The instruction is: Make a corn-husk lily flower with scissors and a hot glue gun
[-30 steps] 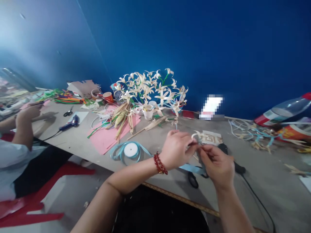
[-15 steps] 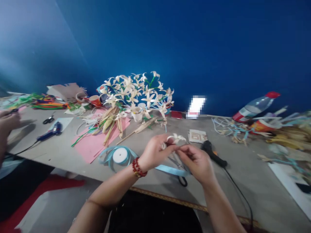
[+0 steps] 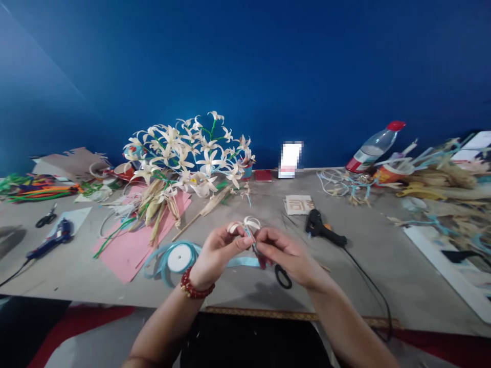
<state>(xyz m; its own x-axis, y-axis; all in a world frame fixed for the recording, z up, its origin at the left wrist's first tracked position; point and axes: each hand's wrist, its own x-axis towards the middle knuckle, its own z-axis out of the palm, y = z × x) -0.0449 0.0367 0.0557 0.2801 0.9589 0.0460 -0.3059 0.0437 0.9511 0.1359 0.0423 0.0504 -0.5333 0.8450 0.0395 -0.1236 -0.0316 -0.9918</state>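
Between thumb and fingers, my left hand (image 3: 224, 250) pinches a white artificial flower (image 3: 251, 223) with curled petals, just above the table. My right hand (image 3: 286, 253) is closed at the flower's base, its fingertips close to those of the left; a bit of light blue shows there, too small to make out. Below the hands runs a strip of light blue ribbon (image 3: 242, 262). Its spool (image 3: 179, 258) lies left of my left wrist. Scissors with a black handle loop (image 3: 283, 277) lie partly hidden under my right hand.
Many white flowers (image 3: 209, 159) stand in cups at the back. A black glue gun (image 3: 326, 230) with its cord lies to the right, a blue glue gun (image 3: 57, 237) to the left. Pink paper (image 3: 128, 255), a tilted bottle (image 3: 374, 148) and a white power strip (image 3: 441, 271) lie around.
The view has swung left to right, so the other person's hand at the left edge is out of sight. Both hands still hold the flower, which has turned more upright.
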